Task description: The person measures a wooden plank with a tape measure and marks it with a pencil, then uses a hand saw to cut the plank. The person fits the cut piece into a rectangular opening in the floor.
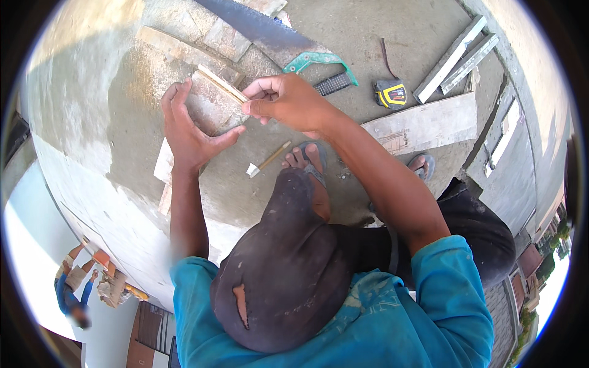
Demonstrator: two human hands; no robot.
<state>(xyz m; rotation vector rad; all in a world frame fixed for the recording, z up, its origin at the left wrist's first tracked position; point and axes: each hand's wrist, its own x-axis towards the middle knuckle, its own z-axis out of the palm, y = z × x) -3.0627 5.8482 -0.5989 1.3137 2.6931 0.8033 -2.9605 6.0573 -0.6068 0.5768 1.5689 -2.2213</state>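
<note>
My right hand [288,101] pinches the near end of a thin wooden strip [219,84] between thumb and fingers. The strip slants up to the left over a worn, pale board piece [213,110]. My left hand [187,138] is open, its fingers and thumb spread around the left and near sides of that board piece; whether it touches the piece I cannot tell. Beyond my right hand lies a handsaw [270,30] with a green handle [316,58]. On the ground below the hands rests a short tool with a wooden handle [274,156] and a pale head.
A yellow and black tape measure [391,93] lies to the right, above a flat plank [429,122]. Two pale bars [451,58] lean together farther right. Dusty boards [227,40] are stacked under the saw. Another person [73,288] is at the lower left.
</note>
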